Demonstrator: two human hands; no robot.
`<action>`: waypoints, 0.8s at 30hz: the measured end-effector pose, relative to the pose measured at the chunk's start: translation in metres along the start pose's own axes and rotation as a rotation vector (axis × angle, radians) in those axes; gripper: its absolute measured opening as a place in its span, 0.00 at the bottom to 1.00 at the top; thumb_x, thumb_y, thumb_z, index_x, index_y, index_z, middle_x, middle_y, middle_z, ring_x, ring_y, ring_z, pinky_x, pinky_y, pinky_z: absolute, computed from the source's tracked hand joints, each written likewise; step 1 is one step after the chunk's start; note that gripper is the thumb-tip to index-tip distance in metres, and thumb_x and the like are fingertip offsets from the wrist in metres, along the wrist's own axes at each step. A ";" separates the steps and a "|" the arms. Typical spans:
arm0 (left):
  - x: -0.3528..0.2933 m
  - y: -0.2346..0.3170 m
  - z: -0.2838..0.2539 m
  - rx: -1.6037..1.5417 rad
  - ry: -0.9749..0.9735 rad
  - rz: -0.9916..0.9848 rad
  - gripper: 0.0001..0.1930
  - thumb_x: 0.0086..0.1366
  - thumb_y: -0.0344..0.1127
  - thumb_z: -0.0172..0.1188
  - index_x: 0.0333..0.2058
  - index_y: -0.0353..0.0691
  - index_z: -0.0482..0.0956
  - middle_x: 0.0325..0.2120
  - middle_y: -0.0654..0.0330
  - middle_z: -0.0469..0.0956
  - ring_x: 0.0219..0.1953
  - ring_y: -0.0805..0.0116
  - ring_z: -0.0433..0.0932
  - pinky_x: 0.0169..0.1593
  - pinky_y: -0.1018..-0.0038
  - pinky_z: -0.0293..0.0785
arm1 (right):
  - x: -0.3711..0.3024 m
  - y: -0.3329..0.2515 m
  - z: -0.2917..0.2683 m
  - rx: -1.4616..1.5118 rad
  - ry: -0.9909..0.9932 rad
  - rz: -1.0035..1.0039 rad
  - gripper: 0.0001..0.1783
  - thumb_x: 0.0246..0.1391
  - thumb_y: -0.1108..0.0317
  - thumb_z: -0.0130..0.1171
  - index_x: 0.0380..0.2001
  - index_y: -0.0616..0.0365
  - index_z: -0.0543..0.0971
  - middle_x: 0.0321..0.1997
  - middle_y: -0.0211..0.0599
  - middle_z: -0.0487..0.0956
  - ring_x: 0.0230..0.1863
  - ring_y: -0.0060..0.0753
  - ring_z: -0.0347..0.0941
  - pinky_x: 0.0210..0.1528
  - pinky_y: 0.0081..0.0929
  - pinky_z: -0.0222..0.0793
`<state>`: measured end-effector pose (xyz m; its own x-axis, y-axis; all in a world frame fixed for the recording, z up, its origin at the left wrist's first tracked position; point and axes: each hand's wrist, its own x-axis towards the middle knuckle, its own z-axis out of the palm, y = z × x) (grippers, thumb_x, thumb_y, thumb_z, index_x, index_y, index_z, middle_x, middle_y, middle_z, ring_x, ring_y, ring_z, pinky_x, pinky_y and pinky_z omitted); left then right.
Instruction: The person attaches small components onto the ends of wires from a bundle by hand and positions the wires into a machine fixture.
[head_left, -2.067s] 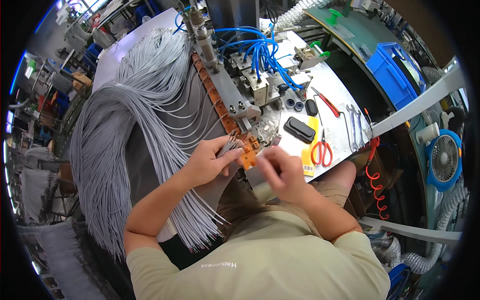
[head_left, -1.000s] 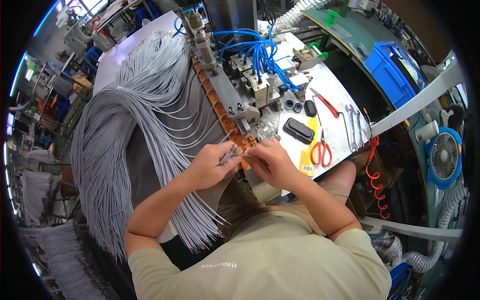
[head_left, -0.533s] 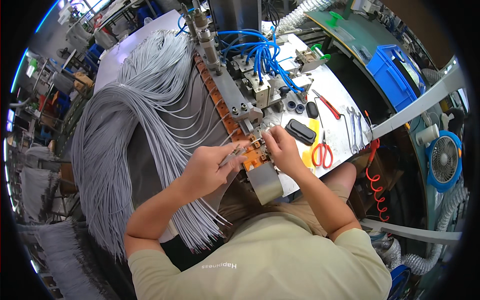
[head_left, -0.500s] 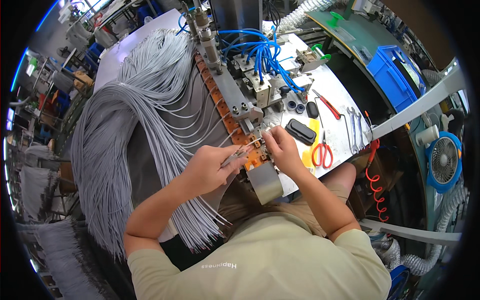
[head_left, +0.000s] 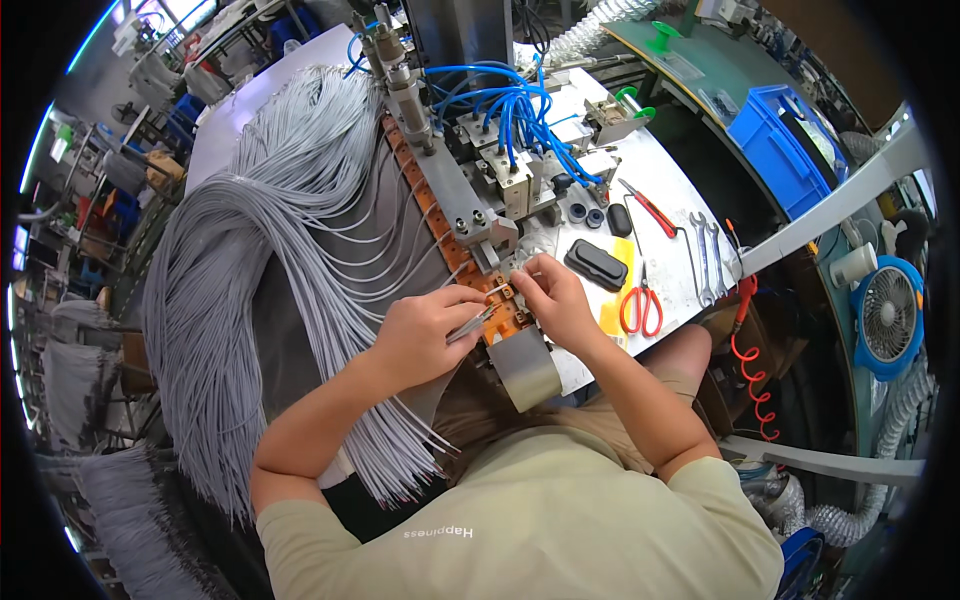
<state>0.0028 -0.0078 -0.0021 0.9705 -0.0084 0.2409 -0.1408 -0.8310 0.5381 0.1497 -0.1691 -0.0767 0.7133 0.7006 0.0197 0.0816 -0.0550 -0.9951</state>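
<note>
My left hand [head_left: 428, 335] is closed around a few grey cables [head_left: 470, 326], whose ends stick out between its fingers. Its thumb and forefinger reach the near end of a long orange fixture [head_left: 505, 322]. Just across the fixture, my right hand [head_left: 556, 302] has thumb and forefinger pinched together. A short pale cable end shows between the two hands; whatever the right fingertips hold is hidden. Several cables from a large grey cable bundle [head_left: 215, 290] run into the fixture along its left side. A metal clamp head [head_left: 488, 240] of the machine stands just beyond my fingers.
Right of the fixture, the white table holds a black case [head_left: 597, 264], red-handled scissors [head_left: 642, 310], a red-handled tool [head_left: 652, 212] and wrenches [head_left: 705, 258]. Blue air tubes [head_left: 520, 105] cross the machine. A blue crate [head_left: 785, 150] and a blue fan [head_left: 890, 318] stand farther right.
Both hands have moved slightly left along the fixture, and the left fingertips have drawn back a little from the right ones. The whole view has shifted slightly.
</note>
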 end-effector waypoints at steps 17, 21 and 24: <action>-0.001 -0.001 -0.009 -0.436 -0.046 -0.313 0.12 0.63 0.30 0.64 0.44 0.33 0.81 0.32 0.59 0.85 0.25 0.78 0.80 0.30 0.78 0.75 | -0.004 0.006 -0.004 0.070 0.135 0.083 0.13 0.66 0.62 0.55 0.30 0.59 0.72 0.19 0.23 0.69 0.20 0.13 0.61 0.21 0.18 0.55; 0.001 0.005 -0.014 -0.763 0.001 -0.502 0.12 0.67 0.30 0.61 0.46 0.30 0.79 0.30 0.61 0.84 0.25 0.81 0.78 0.32 0.81 0.75 | -0.037 -0.036 0.000 -0.037 0.096 0.054 0.09 0.65 0.66 0.57 0.33 0.60 0.74 0.18 0.26 0.70 0.20 0.14 0.63 0.21 0.19 0.57; 0.001 0.002 -0.013 -0.790 -0.025 -0.477 0.12 0.68 0.30 0.60 0.47 0.30 0.78 0.31 0.62 0.84 0.25 0.80 0.79 0.33 0.82 0.75 | -0.047 -0.045 0.013 -0.242 0.013 -0.341 0.05 0.62 0.71 0.60 0.37 0.61 0.76 0.18 0.31 0.73 0.20 0.16 0.66 0.21 0.20 0.61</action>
<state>0.0007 -0.0020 0.0094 0.9627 0.2178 -0.1604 0.1913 -0.1291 0.9730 0.1037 -0.1904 -0.0344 0.6258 0.6984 0.3475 0.4753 0.0118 -0.8797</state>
